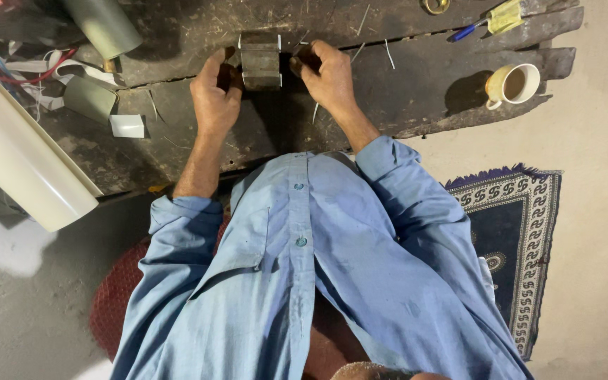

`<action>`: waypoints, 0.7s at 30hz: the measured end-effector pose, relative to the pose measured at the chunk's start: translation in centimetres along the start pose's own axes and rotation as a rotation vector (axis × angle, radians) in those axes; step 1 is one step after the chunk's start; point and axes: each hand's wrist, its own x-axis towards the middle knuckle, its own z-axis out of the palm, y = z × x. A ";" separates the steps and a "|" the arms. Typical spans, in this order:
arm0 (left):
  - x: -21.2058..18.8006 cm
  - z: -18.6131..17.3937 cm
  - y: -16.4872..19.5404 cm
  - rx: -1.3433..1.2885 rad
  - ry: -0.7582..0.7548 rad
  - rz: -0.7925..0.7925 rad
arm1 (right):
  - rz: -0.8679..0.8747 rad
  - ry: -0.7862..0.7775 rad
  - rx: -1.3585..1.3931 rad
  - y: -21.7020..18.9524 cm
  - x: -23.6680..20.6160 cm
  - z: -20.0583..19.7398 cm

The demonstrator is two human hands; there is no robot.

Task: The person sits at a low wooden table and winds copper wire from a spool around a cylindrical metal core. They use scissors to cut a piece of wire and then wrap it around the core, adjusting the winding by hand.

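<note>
A folded grey sheet-metal piece [260,62] stands on the dark worn wooden board [388,91] in front of me. My left hand [216,91] grips its left side, fingers curled around the edge. My right hand [325,70] grips its right side the same way. Both forearms reach out from light blue sleeves. The underside of the metal piece is hidden.
A thick cream pipe [22,169] lies at the left beside red and blue wires [8,70] and small metal offcuts [127,125]. A cup of tea [514,84] sits at the right edge, a blue pen [467,31] beyond it. A patterned rug [515,239] covers the floor.
</note>
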 end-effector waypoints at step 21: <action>0.7 -0.3 -2.1 -0.351 -0.092 -0.082 | -0.040 0.094 -0.072 2.4 -1.4 0.4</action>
